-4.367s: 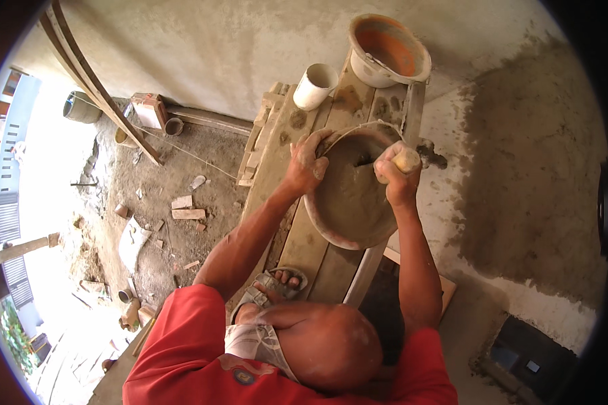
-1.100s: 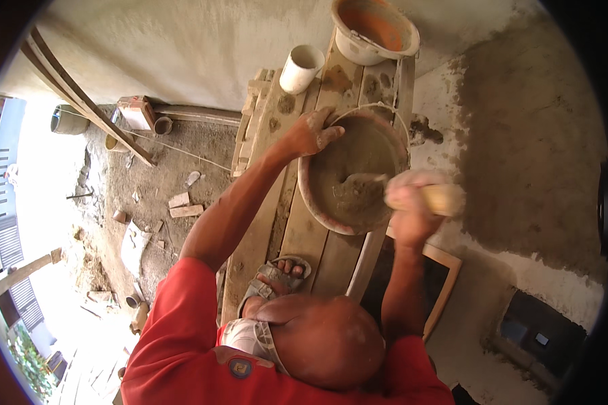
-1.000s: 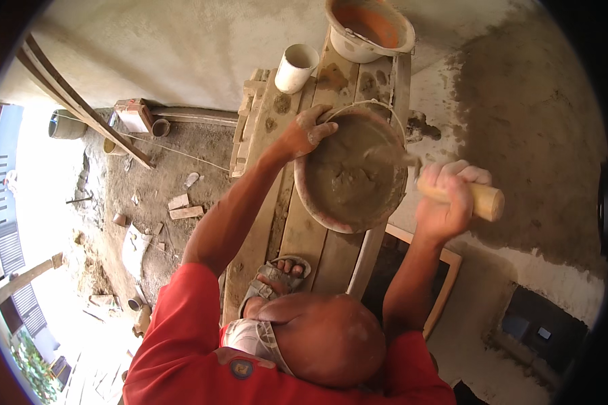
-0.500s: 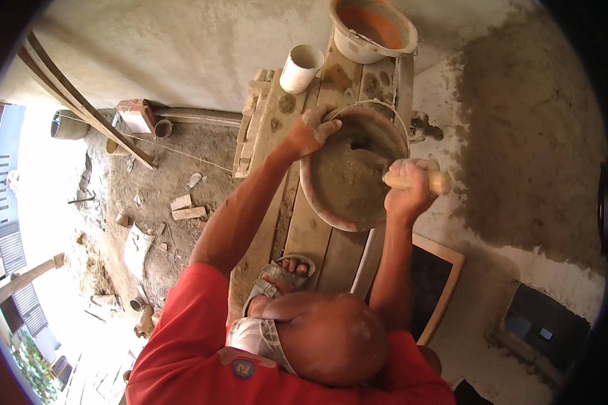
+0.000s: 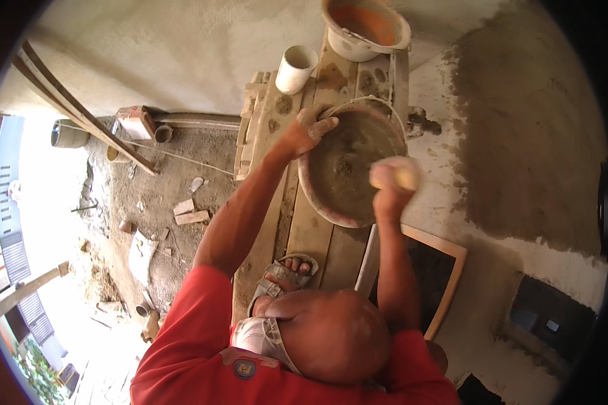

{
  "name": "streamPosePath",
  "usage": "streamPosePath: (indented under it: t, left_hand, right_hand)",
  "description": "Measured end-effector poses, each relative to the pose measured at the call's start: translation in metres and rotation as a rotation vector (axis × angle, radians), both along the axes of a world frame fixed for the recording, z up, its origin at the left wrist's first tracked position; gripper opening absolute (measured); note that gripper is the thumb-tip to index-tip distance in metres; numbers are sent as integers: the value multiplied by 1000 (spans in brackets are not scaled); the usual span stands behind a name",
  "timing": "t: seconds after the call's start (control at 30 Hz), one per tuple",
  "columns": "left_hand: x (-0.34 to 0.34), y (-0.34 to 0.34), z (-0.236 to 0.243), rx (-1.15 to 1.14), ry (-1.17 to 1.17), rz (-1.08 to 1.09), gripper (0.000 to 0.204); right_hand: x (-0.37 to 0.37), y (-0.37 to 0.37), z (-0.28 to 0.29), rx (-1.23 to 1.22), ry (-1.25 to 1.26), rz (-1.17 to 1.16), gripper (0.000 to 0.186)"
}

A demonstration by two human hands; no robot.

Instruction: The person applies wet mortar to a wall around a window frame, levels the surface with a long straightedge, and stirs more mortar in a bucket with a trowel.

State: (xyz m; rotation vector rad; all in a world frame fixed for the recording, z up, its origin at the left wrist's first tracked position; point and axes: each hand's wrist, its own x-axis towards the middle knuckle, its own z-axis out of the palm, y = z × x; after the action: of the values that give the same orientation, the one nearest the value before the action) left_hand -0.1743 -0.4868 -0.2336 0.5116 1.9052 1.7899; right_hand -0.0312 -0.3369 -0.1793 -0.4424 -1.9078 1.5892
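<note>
A round bucket (image 5: 319,207) of wet grey-brown mortar (image 5: 344,192) stands on a plank platform (image 5: 309,233). My left hand (image 5: 312,129) grips its upper left rim, fingers closed around the edge. Over the right rim, my right hand (image 5: 393,189) is closed round the thick, pale wooden handle (image 5: 407,179) of a tool. Motion smears that hand, and I cannot make out the tool's working end. The bucket's thin handle (image 5: 397,111) arches along the far right rim.
A white cylindrical container (image 5: 296,71) and a pale bucket (image 5: 348,47) with an orange inside stand farther along the planks. My sandalled foot (image 5: 287,273) rests near the mortar bucket. To the right is a wood-framed opening (image 5: 456,260); long poles (image 5: 81,111) lean at the left.
My right hand has moved slightly left and down with the wooden-handled tool. The mortar's surface has changed shape; the mound and dark hollow look flatter. My left hand stays on the rim.
</note>
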Motion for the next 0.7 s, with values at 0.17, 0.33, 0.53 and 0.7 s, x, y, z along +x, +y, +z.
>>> streamPosePath:
  t: [0.17, 0.33, 0.53, 0.7]
  left_hand:
    - [6, -8, -5, -57, 68, 88, 54]
    - [54, -18, -12, 46, -36, 443, 48]
    - [84, -9, -7, -2, 57, 526, 25]
    - [66, -15, -5, -168, 87, 487, 25]
  right_hand:
    - [-15, 2, 52, -112, 215, 137, 13]
    - [-59, 30, 58, -74, 402, 63, 10]
    - [-100, 41, -22, -365, 236, 203, 7]
    - [-101, 13, -13, -567, 64, 682, 9]
